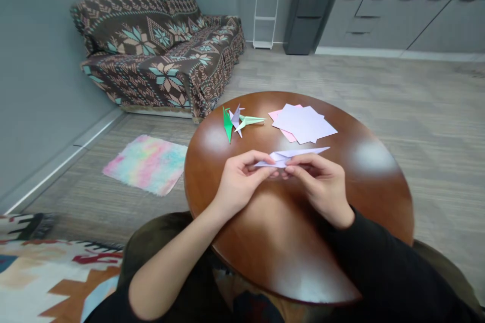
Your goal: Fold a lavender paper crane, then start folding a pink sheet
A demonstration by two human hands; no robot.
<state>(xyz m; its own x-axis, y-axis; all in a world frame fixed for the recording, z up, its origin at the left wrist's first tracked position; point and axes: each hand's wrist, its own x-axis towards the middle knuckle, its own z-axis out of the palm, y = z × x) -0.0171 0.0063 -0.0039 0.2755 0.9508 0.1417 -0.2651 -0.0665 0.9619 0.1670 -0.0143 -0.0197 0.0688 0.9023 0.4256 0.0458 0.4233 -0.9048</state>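
Observation:
Between my two hands is a folded piece of lilac origami paper (299, 152), long and narrow, with a pointed end reaching out to the right. My left hand (244, 174) pinches its left part between thumb and fingers. My right hand (318, 179) pinches it near the middle, close to the left fingertips. Part of the lower folds is hidden behind the fingers. Beyond my left hand stand folded paper cranes: a green one (227, 125), a lilac one (235, 118) and a pale green one (250, 121).
A fanned stack of lilac paper sheets (303, 123), with pink paper (290, 136) under it, lies beyond my right hand. All this is on a round brown wooden table (364, 181). A covered sofa (151, 50) and a pastel rug (146, 164) are off to the left.

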